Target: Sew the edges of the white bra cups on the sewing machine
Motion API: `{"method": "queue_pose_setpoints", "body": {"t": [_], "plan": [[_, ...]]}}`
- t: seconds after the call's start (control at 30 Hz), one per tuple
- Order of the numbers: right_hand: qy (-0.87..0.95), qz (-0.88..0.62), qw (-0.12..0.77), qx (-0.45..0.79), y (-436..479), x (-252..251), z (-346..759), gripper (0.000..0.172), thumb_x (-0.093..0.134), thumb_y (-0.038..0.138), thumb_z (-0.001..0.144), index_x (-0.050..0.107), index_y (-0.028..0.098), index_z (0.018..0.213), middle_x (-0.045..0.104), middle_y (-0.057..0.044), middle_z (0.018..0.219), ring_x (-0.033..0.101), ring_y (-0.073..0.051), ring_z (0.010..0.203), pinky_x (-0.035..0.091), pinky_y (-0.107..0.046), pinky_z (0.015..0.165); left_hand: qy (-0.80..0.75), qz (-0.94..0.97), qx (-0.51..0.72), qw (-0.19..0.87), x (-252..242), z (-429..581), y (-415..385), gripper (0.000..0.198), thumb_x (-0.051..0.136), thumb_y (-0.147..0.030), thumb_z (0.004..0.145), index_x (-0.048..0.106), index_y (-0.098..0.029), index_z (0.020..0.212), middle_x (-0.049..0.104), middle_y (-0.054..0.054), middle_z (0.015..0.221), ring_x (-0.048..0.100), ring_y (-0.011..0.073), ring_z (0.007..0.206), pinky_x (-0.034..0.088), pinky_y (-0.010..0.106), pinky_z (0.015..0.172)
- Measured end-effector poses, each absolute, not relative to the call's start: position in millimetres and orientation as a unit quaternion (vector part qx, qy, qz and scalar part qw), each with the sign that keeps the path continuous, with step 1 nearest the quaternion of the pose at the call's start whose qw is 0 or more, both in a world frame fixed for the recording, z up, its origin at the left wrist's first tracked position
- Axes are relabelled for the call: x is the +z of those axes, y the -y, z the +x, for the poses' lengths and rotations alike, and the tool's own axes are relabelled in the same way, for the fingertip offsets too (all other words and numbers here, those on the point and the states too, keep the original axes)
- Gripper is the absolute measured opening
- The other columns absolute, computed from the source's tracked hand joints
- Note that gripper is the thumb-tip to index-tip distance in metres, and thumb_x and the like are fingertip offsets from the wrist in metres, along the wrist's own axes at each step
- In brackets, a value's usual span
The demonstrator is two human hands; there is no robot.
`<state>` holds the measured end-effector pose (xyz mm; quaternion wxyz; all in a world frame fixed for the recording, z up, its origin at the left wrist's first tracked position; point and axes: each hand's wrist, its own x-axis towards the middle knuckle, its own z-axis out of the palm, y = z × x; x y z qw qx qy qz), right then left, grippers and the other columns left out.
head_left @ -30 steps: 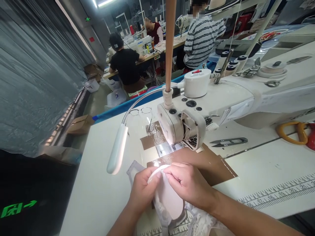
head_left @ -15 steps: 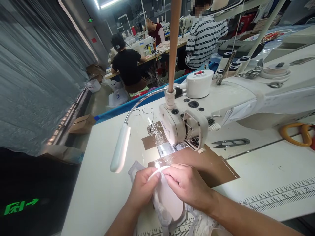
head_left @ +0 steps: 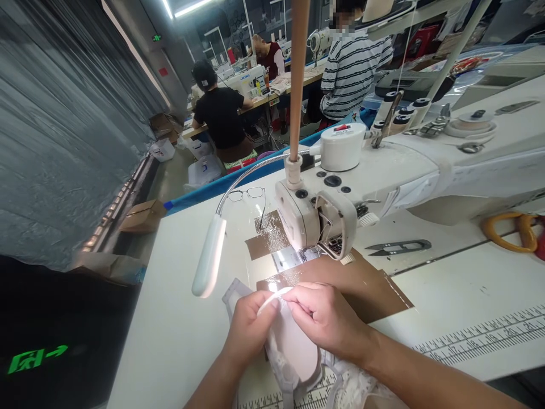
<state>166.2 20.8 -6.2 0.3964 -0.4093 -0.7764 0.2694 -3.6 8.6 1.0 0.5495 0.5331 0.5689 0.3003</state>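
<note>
A pale bra (head_left: 298, 346) with a smooth padded cup and lace trim is held up in front of the sewing machine (head_left: 313, 221). My left hand (head_left: 251, 324) pinches the cup's upper edge between thumb and fingers. Close beside it, my right hand (head_left: 323, 318) grips the same edge, thumb and forefinger pressed together. The white rim arches between both hands, while the lace part hangs below my right wrist. Both hands are just short of the needle area, over a brown sheet (head_left: 361, 284) taped on the table.
Thread snips (head_left: 398, 247) and yellow-handled scissors (head_left: 511, 232) lie on the right. A gooseneck lamp (head_left: 209, 258) hangs at the left, with glasses (head_left: 247, 194) behind it. Ruler markings (head_left: 481, 338) run along the table's front. Several people work at machines beyond.
Almost nothing differs. Both hands keep their pinch on the bra's edge, with only a very slight shift of the fingers and the view.
</note>
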Motion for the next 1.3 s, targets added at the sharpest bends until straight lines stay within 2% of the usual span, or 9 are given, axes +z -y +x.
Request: {"method": "queue_pose_setpoints", "body": {"t": [0.37,0.5,0.63,1.0,1.3], "plan": [[0.771,-0.457,0.337,0.288,-20,-16,163,0.025,0.042,0.012,0.081,0.040,0.016,0.056,0.044,0.001,0.053,0.041,-0.010,0.051,0.029,-0.022,0.050,-0.566,0.548,0.297,0.540,0,-4,-8,0.027,0.052,-0.033,0.086,0.067,-0.012,0.083,0.057,0.002,0.068,0.050,0.0144,0.066,0.041,0.023,0.060],[0.757,-0.478,0.335,0.293,-21,-16,163,0.025,0.041,0.012,0.079,0.035,0.017,0.055,0.041,0.001,0.052,0.040,-0.010,0.050,0.027,-0.023,0.048,-0.563,0.554,0.295,0.538,2,-2,-8,0.027,0.051,-0.033,0.086,0.069,-0.012,0.088,0.061,0.004,0.073,0.053,0.0168,0.071,0.043,0.024,0.064],[0.759,-0.466,0.344,0.296,-21,-17,166,0.027,0.041,0.012,0.079,0.030,0.017,0.055,0.038,0.002,0.052,0.038,-0.010,0.050,0.026,-0.023,0.048,-0.570,0.546,0.294,0.539,2,-2,-8,0.028,0.051,-0.034,0.086,0.069,-0.012,0.089,0.059,0.003,0.071,0.051,0.0150,0.067,0.042,0.023,0.061],[0.774,-0.442,0.356,0.281,-22,-13,164,0.026,0.044,0.010,0.080,0.047,0.017,0.056,0.047,0.001,0.054,0.043,-0.011,0.052,0.032,-0.022,0.050,-0.558,0.541,0.300,0.554,-1,-5,-8,0.027,0.052,-0.033,0.086,0.069,-0.013,0.092,0.060,0.003,0.070,0.052,0.0152,0.068,0.042,0.023,0.062],[0.773,-0.439,0.359,0.285,-21,-12,166,0.027,0.044,0.010,0.081,0.045,0.016,0.054,0.044,0.002,0.052,0.042,-0.010,0.051,0.031,-0.022,0.049,-0.561,0.528,0.307,0.559,-2,-6,-9,0.028,0.053,-0.034,0.086,0.069,-0.012,0.090,0.059,0.003,0.071,0.050,0.0142,0.067,0.041,0.023,0.060]]}}
